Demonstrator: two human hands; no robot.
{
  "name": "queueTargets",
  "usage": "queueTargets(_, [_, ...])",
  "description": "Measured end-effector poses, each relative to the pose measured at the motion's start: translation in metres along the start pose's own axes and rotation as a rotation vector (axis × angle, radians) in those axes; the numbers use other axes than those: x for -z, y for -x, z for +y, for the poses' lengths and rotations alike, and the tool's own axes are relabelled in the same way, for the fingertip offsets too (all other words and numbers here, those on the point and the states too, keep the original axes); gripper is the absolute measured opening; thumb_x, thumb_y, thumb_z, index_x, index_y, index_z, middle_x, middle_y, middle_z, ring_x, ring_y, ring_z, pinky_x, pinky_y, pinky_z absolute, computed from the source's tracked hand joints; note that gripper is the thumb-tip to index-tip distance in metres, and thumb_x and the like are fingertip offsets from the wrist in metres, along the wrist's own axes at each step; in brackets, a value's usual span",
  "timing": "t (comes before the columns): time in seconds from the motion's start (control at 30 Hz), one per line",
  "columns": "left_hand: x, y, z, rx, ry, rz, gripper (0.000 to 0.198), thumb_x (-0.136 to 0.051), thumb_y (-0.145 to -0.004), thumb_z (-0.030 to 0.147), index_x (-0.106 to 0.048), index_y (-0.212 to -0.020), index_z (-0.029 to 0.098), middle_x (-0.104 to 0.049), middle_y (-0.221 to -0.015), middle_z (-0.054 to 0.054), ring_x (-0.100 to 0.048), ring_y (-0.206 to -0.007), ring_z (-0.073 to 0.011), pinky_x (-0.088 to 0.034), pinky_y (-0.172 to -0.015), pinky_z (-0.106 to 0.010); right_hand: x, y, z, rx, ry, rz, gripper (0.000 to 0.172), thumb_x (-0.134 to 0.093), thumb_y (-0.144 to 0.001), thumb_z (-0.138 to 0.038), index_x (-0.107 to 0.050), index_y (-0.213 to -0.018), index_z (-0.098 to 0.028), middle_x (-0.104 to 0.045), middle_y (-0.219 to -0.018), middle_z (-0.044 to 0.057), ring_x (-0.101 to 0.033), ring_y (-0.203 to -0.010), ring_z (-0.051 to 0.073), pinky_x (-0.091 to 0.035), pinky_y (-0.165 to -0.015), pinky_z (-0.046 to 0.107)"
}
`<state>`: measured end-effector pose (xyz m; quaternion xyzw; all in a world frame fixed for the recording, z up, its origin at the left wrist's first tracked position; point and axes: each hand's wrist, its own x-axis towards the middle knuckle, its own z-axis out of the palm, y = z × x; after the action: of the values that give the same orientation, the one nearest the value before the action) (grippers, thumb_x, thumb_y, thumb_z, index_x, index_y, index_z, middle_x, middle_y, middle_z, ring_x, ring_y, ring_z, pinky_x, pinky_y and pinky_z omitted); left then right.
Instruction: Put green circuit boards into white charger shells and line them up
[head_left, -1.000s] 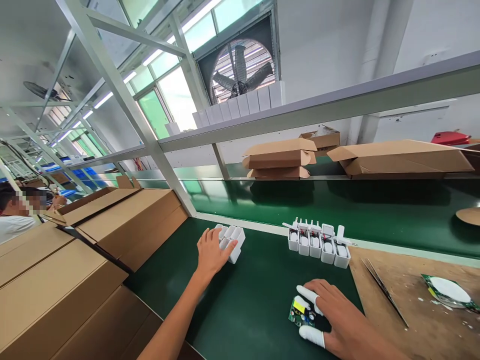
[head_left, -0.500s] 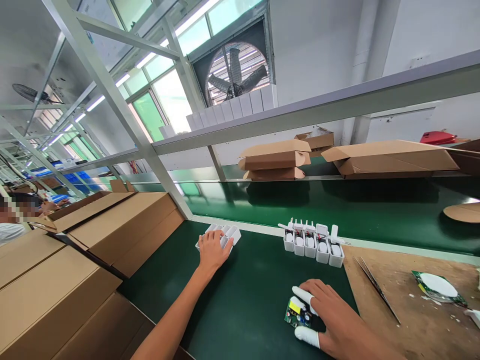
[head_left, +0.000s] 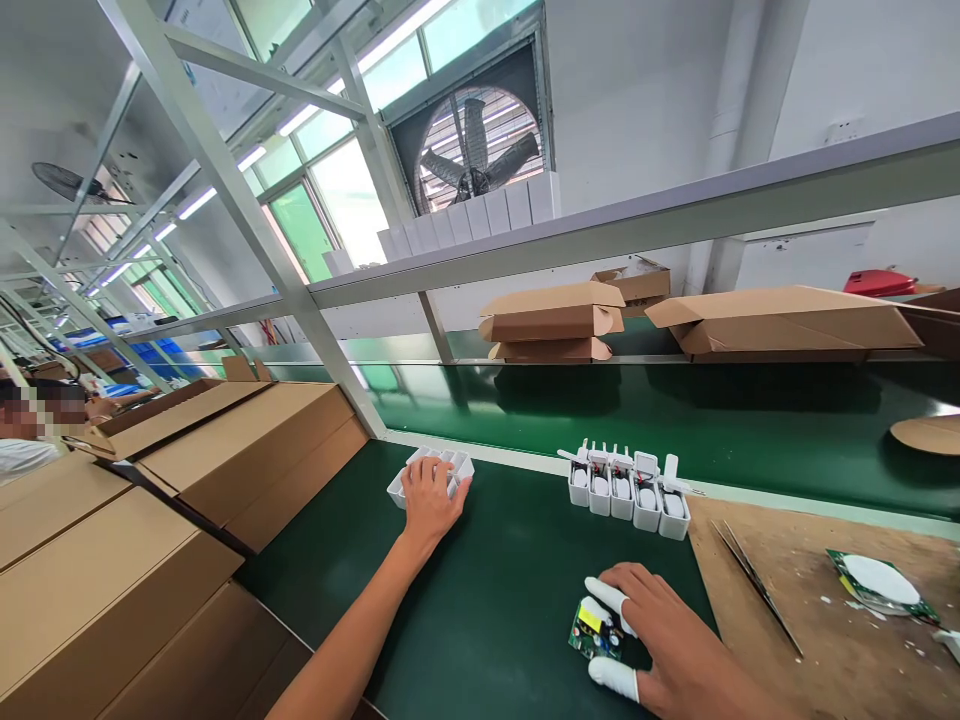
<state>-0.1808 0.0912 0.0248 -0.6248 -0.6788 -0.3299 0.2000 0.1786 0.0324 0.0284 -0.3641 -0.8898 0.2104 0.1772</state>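
Green worktop (head_left: pixel 480 610) fills the near middle of the room, with a long, pale metal shelf rail (head_left: pixel 525 245) crossing above its far side and a black-bladed wall fan (head_left: pixel 476 150) beyond. On the left stand large brown cardboard boxes (head_left: pixel 255 450). We have our bare left hand (head_left: pixel 433 495) draped over a cluster of open white plastic cases (head_left: pixel 400 488) near the worktop's far left edge; the fingers are spread across it with the thumb at its right side, though we cannot tell how firmly they grip. Nearer and to the right, our right hand (head_left: pixel 645 620), its thumb and index finger in white covers, is set wide around a small green circuit board (head_left: pixel 585 632) bearing a yellow block; we cannot tell whether it is pinched. Farther off, five white cases (head_left: pixel 622 500) stand in a row. At right, metal tweezers (head_left: pixel 761 590) lie on a worn brown board (head_left: pixel 757 660), beside another green circuit board (head_left: pixel 877 580) topped with a white oval.
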Motion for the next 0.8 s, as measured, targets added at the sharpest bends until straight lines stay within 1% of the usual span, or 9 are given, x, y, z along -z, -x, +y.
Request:
queueTargets(0.1, [0.012, -0.005, -0.013, 0.109, 0.056, 0.022, 0.041, -0.057, -0.092, 0.052, -0.067, -0.114, 0.019, -0.066, -0.127, -0.018, -0.055, -0.129, -0.0371, -0.035, -0.113, -0.055, 0.0, 0.0, -0.001, 0.004, -0.004, 0.011, 0.032, -0.073, -0.082, -0.027, -0.071, -0.113, -0.021, -0.069, -0.123, 0.014, -0.064, -0.111, 0.033, -0.056, -0.093, 0.05])
queueTargets(0.17, [0.02, -0.011, -0.028, 0.216, 0.093, 0.025, 0.046, -0.047, -0.097, 0.053, -0.064, -0.121, 0.018, -0.064, -0.133, -0.019, -0.054, -0.132, -0.0374, -0.038, -0.111, -0.056, 0.001, -0.001, -0.002, 0.0, -0.008, 0.001, 0.029, -0.073, -0.082, -0.028, -0.072, -0.11, -0.02, -0.069, -0.123, 0.014, -0.064, -0.111, 0.034, -0.056, -0.093, 0.05])
queueTargets(0.2, [0.023, -0.014, -0.036, 0.268, 0.116, 0.014, 0.048, -0.043, -0.098, 0.053, -0.064, -0.121, 0.017, -0.066, -0.131, -0.019, -0.058, -0.129, -0.0368, -0.043, -0.108, -0.055, 0.002, -0.001, -0.002, 0.0, -0.009, -0.004, 0.028, -0.073, -0.082, -0.029, -0.072, -0.109, -0.02, -0.069, -0.123, 0.014, -0.064, -0.111, 0.034, -0.056, -0.093, 0.05])
queueTargets(0.27, [0.028, -0.018, -0.051, 0.351, 0.173, -0.03, 0.05, -0.038, -0.1, 0.055, -0.066, -0.118, 0.018, -0.072, -0.12, -0.016, -0.067, -0.116, -0.0331, -0.052, -0.097, -0.048, 0.003, -0.001, -0.003, 0.004, -0.012, -0.003, 0.03, -0.073, -0.082, -0.029, -0.071, -0.111, -0.021, -0.069, -0.121, 0.014, -0.064, -0.11, 0.034, -0.056, -0.093, 0.05])
queueTargets(0.37, [0.03, -0.02, -0.064, 0.423, 0.253, -0.088, 0.052, -0.033, -0.102, 0.055, -0.069, -0.111, 0.019, -0.078, -0.108, -0.013, -0.074, -0.103, -0.0283, -0.058, -0.086, -0.039, 0.001, 0.0, -0.001, 0.011, -0.026, 0.006, 0.032, -0.072, -0.082, -0.029, -0.071, -0.114, -0.022, -0.069, -0.123, 0.013, -0.064, -0.111, 0.033, -0.055, -0.093, 0.05])
queueTargets(0.47, [0.031, -0.016, -0.063, 0.451, 0.295, -0.112, 0.053, -0.035, -0.101, 0.057, -0.069, -0.113, 0.018, -0.077, -0.112, -0.014, -0.074, -0.105, -0.0285, -0.058, -0.086, -0.038, -0.008, 0.0, 0.006, 0.007, -0.033, 0.009, 0.029, -0.071, -0.083, -0.032, -0.072, -0.11, -0.023, -0.068, -0.124, 0.013, -0.062, -0.113, 0.034, -0.055, -0.094, 0.051])
queueTargets(0.57, [0.03, -0.012, -0.056, 0.425, 0.306, -0.142, 0.051, -0.052, -0.094, 0.059, -0.067, -0.121, 0.018, -0.074, -0.12, -0.014, -0.072, -0.111, -0.0296, -0.057, -0.092, -0.041, -0.02, 0.001, 0.017, 0.015, -0.035, 0.025, 0.032, -0.07, -0.083, -0.036, -0.071, -0.112, -0.023, -0.067, -0.125, 0.013, -0.061, -0.114, 0.035, -0.054, -0.093, 0.052])
queueTargets(0.67, [0.027, -0.011, -0.05, 0.369, 0.291, -0.177, 0.056, -0.065, -0.085, 0.059, -0.066, -0.124, 0.019, -0.07, -0.128, -0.014, -0.069, -0.116, -0.0312, -0.055, -0.098, -0.043, -0.029, 0.003, 0.024, 0.026, -0.037, 0.036, 0.039, -0.069, -0.084, -0.037, -0.069, -0.12, -0.023, -0.066, -0.127, 0.014, -0.06, -0.114, 0.034, -0.054, -0.093, 0.051])
queueTargets(0.8, [0.024, -0.012, -0.044, 0.316, 0.247, -0.186, 0.051, -0.062, -0.087, 0.058, -0.068, -0.119, 0.019, -0.068, -0.129, -0.015, -0.066, -0.119, -0.0332, -0.053, -0.101, -0.049, -0.026, 0.003, 0.022, 0.027, -0.034, 0.033, 0.046, -0.072, -0.083, -0.04, -0.068, -0.126, -0.024, -0.067, -0.127, 0.014, -0.061, -0.116, 0.035, -0.054, -0.095, 0.052])
